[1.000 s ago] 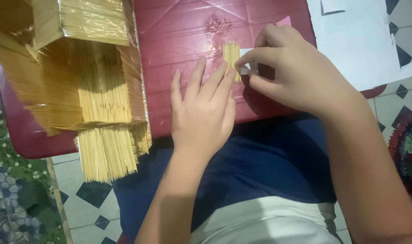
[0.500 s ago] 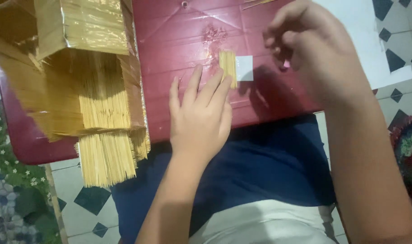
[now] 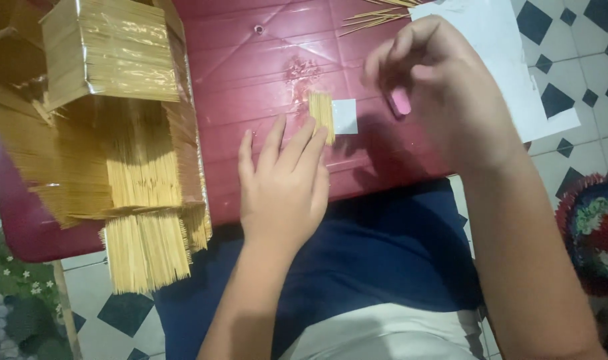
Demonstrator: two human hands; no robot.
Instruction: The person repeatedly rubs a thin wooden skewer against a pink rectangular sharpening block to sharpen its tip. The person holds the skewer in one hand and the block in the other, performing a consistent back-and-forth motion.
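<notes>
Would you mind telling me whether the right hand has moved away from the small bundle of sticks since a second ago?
Yes. The right hand has lifted off the small stick bundle, up and rightward toward the white paper sheet.

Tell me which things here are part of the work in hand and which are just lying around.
In hand:
left hand pinning a small bundle of sticks
white paper slip beside the bundle
right hand raised above the red table

Lying about:
wrapped stick stacks
white sheet
woven mat
</notes>
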